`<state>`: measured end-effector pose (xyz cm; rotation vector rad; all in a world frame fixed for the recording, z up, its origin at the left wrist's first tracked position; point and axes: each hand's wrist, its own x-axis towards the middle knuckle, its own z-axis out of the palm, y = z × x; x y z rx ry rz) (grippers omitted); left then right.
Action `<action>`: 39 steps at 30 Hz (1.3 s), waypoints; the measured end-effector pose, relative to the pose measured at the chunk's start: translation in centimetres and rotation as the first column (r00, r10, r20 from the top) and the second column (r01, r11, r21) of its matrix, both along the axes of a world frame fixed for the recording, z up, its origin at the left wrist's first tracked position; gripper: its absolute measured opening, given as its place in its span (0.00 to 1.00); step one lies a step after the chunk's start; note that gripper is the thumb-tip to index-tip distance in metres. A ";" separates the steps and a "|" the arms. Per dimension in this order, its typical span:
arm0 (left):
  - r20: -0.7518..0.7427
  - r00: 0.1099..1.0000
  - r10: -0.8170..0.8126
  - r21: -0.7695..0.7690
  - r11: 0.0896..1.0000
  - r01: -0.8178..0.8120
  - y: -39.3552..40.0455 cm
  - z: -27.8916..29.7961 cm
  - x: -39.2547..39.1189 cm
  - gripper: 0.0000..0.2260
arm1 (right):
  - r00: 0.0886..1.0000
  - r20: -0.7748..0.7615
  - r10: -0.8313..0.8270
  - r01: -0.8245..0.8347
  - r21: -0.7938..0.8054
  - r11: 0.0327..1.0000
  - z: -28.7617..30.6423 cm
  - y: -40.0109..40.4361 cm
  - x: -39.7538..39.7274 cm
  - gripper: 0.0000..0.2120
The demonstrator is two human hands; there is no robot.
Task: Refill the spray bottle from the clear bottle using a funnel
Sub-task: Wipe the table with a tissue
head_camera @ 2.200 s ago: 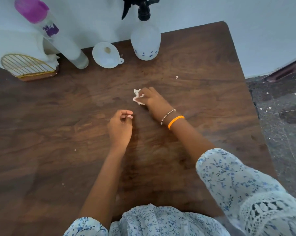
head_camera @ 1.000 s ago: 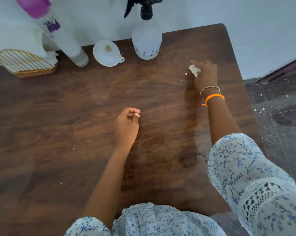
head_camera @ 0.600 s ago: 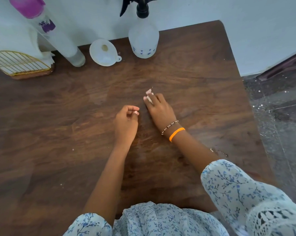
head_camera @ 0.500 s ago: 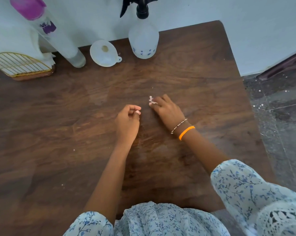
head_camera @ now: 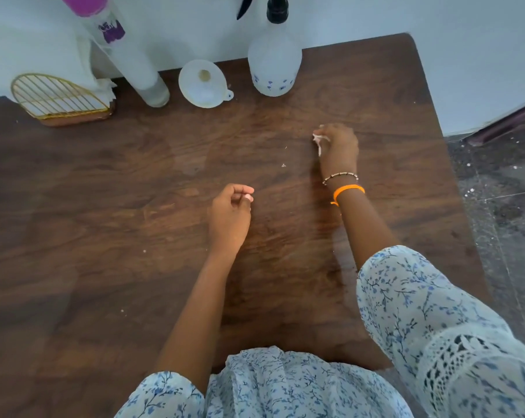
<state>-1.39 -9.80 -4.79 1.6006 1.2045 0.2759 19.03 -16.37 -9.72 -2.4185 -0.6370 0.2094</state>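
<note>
A white spray bottle (head_camera: 274, 67) with a black trigger head stands at the back of the dark wooden table (head_camera: 134, 206). Left of it lies a white funnel (head_camera: 203, 84), wide mouth up. Further left stands the tall clear bottle (head_camera: 128, 52) with a pink cap. My right hand (head_camera: 338, 149) presses a crumpled white tissue (head_camera: 317, 141) onto the table, right of centre and in front of the spray bottle. My left hand (head_camera: 229, 217) rests mid-table, fingers curled shut, holding nothing.
A gold wire napkin holder (head_camera: 59, 99) with white tissues sits at the back left. Small white crumbs dot the tabletop. The table's right edge drops to a dark stone floor (head_camera: 502, 206). A white wall runs behind the table.
My right hand has slid the tissue from the table's centre, beside my left hand, out to the right and further back. My left hand has stayed in place.
</note>
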 end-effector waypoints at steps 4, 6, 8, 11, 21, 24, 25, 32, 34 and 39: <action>-0.023 0.999 0.025 0.018 1.000 -0.025 0.6 -0.2 -1.1 0.10 | 0.925 0.162 0.344 -0.343 -0.033 0.939 0.3 1.3 -4.2 0.14; -0.021 0.999 0.035 0.020 0.999 -0.034 0.9 -0.2 -1.4 0.12 | 0.864 0.190 0.466 -0.455 -0.098 0.885 0.5 0.8 -6.4 0.20; -0.017 0.999 0.035 0.016 0.999 -0.035 0.8 -0.2 -1.2 0.11 | 0.816 0.188 0.547 -0.523 -0.165 0.836 0.6 0.0 -8.5 0.22; -0.011 1.000 0.023 0.032 0.999 -0.023 0.3 -0.1 -0.6 0.09 | 0.761 0.181 0.623 -0.580 -0.242 0.778 0.3 -1.3 -11.2 0.19; -0.029 1.000 -0.010 0.015 1.000 0.010 -0.2 0.5 -0.2 0.09 | 0.805 0.246 0.540 -0.484 -0.256 0.837 0.4 -6.7 -3.1 0.16; -0.042 0.999 -0.024 0.009 1.000 0.024 -0.6 0.3 -0.4 0.11 | 0.954 0.221 0.204 -0.150 -0.238 0.960 1.1 -8.9 0.7 0.16; -0.047 0.999 -0.021 0.015 1.000 0.022 -0.7 0.2 -0.5 0.11 | 0.970 0.218 0.110 -0.054 -0.248 0.967 1.1 -9.5 1.0 0.16; -0.057 0.998 -0.009 0.025 1.000 0.010 -1.5 -0.2 -0.5 0.13 | 0.983 0.146 0.109 -0.051 -0.353 0.934 -0.5 -6.0 -8.8 0.23; -0.044 0.999 -0.002 0.027 1.000 0.004 -1.4 -0.2 -0.7 0.13 | 0.961 0.154 0.228 -0.162 -0.355 0.921 0.0 -4.7 -11.3 0.21; -0.030 1.000 -0.004 0.027 1.000 0.005 -1.6 -0.2 -0.8 0.13 | 0.837 0.200 0.510 -0.421 -0.361 0.832 0.5 -6.5 -13.1 0.13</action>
